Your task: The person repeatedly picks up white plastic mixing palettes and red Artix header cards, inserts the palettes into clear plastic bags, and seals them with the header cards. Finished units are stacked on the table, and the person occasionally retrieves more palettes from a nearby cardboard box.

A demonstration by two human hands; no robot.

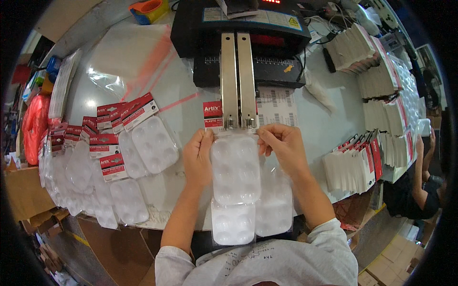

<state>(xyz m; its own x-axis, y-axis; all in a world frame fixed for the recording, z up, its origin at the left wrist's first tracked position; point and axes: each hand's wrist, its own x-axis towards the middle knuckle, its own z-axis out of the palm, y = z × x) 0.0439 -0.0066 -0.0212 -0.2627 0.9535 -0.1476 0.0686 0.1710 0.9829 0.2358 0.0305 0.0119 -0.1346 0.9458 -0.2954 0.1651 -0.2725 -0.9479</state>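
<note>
A white plastic paint palette [236, 169] in a clear bag lies in front of me, its top edge beneath two metal stapling arms [229, 76] of a black machine [191, 28]. My left hand [198, 155] pinches the bag's upper left corner between thumb and fingers. At the upper right corner, my right hand [285, 145] grips the bag the same way. A red and white header card [213, 116] shows beside and partly behind the arms. Below the held palette, more bagged palettes [233, 224] overlap at the table's front edge.
Bagged palettes with red cards [155, 145] are heaped on the left. Clear plastic bags [129, 57] lie behind them. Stacks of folded cards [350, 164] line the right side. A barcode label sheet [279, 107] sits beside the arms. Another person's arm [421, 176] shows at far right.
</note>
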